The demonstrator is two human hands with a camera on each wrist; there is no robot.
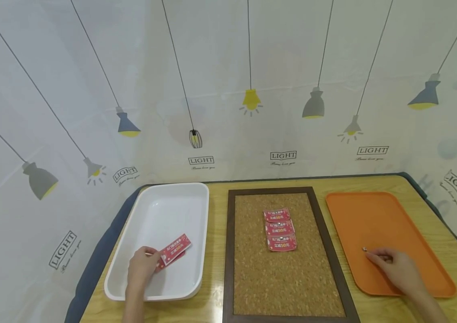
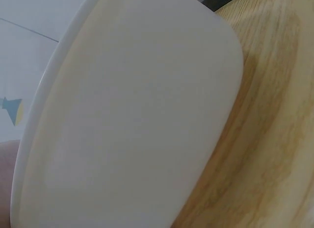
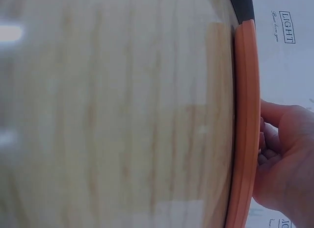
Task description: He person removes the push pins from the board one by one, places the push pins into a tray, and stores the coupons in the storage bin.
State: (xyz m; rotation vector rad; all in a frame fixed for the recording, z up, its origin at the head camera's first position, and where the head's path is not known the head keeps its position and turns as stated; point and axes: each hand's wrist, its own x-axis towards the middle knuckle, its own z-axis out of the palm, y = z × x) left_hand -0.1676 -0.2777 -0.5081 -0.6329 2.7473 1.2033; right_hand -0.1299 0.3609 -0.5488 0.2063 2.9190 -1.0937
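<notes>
In the head view my left hand (image 1: 142, 265) is over the white tray (image 1: 171, 199) and pinches a red paper coupon (image 1: 176, 248) by its lower left end. At least one more red coupon (image 1: 180, 257) lies partly hidden beneath it. Over the orange tray (image 1: 367, 215), my right hand (image 1: 398, 268) holds a small shiny push pin (image 1: 364, 249) at its fingertips. Between the trays lies a framed cork board (image 1: 289, 287). Three red coupons (image 1: 281, 242) overlap in a column on it, with small shiny spots near their tops. The left wrist view shows mostly the white tray's outer wall (image 2: 137, 110).
Everything stands on a wooden table (image 1: 218, 224) with a dark edge. Behind it hangs a pale wall covering (image 1: 228, 134) printed with lamps. The white tray has raised walls; the orange tray's rim (image 3: 248, 125) is low in the right wrist view.
</notes>
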